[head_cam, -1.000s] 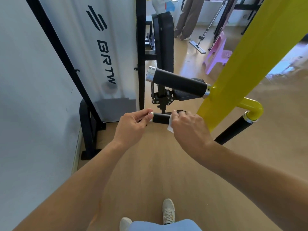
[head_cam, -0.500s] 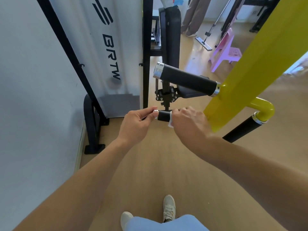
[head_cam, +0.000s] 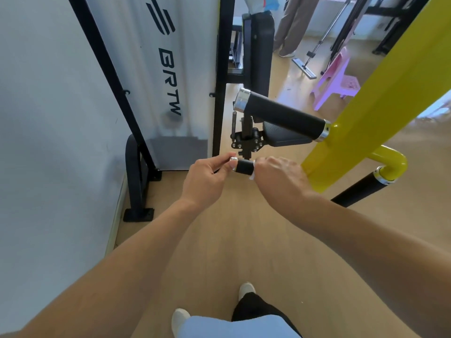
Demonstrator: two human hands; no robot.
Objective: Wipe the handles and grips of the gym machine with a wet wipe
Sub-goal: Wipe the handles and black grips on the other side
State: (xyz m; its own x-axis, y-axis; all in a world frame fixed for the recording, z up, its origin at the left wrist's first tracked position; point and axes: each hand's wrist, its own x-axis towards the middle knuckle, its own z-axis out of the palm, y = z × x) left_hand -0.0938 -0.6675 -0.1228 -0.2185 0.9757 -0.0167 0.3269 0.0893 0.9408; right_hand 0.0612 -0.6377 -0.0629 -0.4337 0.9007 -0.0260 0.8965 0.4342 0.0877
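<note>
A short black handle grip [head_cam: 244, 166] with a silver end cap sticks out to the left from the yellow machine arm [head_cam: 361, 113]. My left hand [head_cam: 207, 179] pinches the silver end of this grip between thumb and fingers. My right hand [head_cam: 280, 181] is wrapped around the grip's right part, holding a white wet wipe [head_cam: 252, 175] against it; only a small edge of the wipe shows. Above sits a longer black grip [head_cam: 285, 117] with a silver cap. A third black grip [head_cam: 358, 191] runs lower right from a yellow elbow.
A white shroud marked BRTW [head_cam: 168, 81] in a black frame stands at left beside the wall. A black seat pad [head_cam: 283, 136] lies behind the grips. Farther back are a purple stool [head_cam: 336, 81], a mop [head_cam: 305, 67] and a person's legs [head_cam: 292, 25].
My right hand has slid left along the short grip toward my left hand, leaving less of the black grip showing. The view has shifted closer.
</note>
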